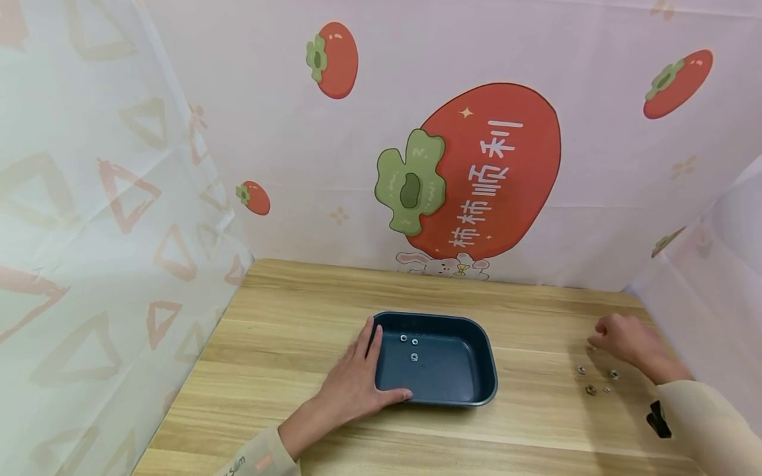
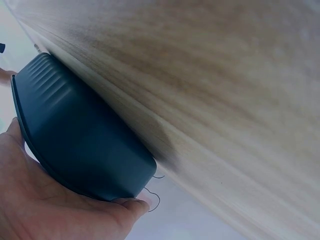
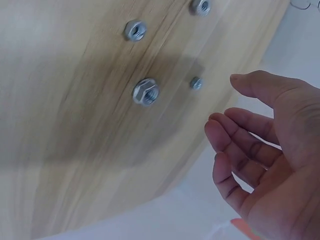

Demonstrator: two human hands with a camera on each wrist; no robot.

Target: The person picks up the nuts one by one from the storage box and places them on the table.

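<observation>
A dark blue rectangular tray (image 1: pixel 430 390) sits on the wooden table. My left hand (image 1: pixel 352 387) grips its left end, fingers along the left rim and thumb on the near rim. Three small metal nuts (image 1: pixel 414 357) lie inside the tray, toward its far left. At the right, my right hand (image 1: pixel 625 340) hovers over the table near several loose nuts. Its fingers are loosely bent in the right wrist view, thumb apart, with nothing between them. A larger flange nut (image 3: pixel 145 92), a hex nut (image 3: pixel 135 30) and a tiny nut (image 3: pixel 196 83) lie before it.
The wooden table (image 1: pixel 286 317) meets a patterned cloth backdrop (image 1: pixel 286 132) at its far edge, with more cloth at the left and right sides. A small black object (image 1: pixel 659 420) shows beside my right sleeve. Bare wood separates the tray from the loose nuts.
</observation>
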